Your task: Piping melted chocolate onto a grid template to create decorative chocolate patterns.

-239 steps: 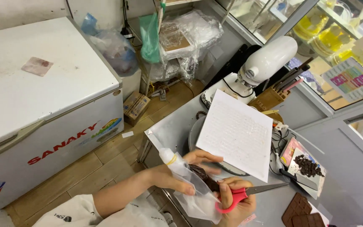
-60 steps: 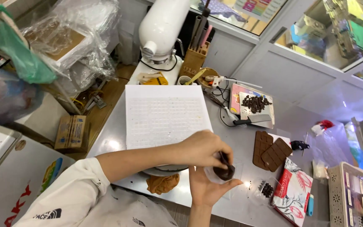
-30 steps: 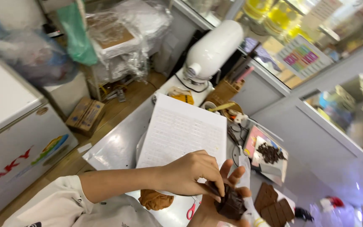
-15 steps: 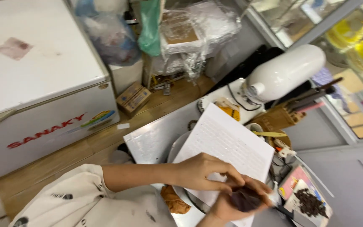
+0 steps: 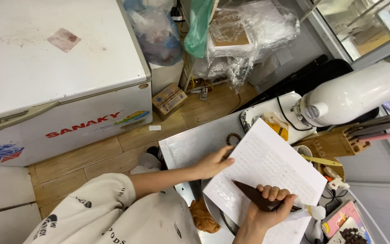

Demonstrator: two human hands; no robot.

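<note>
Far left, a white freezer (image 5: 59, 58). Lower centre: left hand (image 5: 213, 162) rests flat, fingers spread, on the edge of a white mat (image 5: 267, 167). Right hand (image 5: 269, 210) is clenched around a dark piping bag (image 5: 253, 199), tip on the mat; mixer (image 5: 353, 97) at right

Single head-worn view, steeply downward, close above the metal worktop (image 5: 190, 144) and floor.

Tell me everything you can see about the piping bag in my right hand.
The piping bag is a clear plastic cone filled with dark brown chocolate, narrowing to a point. It lies nearly flat, tip aimed left over the white grid-patterned mould sheet. The right hand grips its wide end; twisted empty plastic trails off to the right.
</note>
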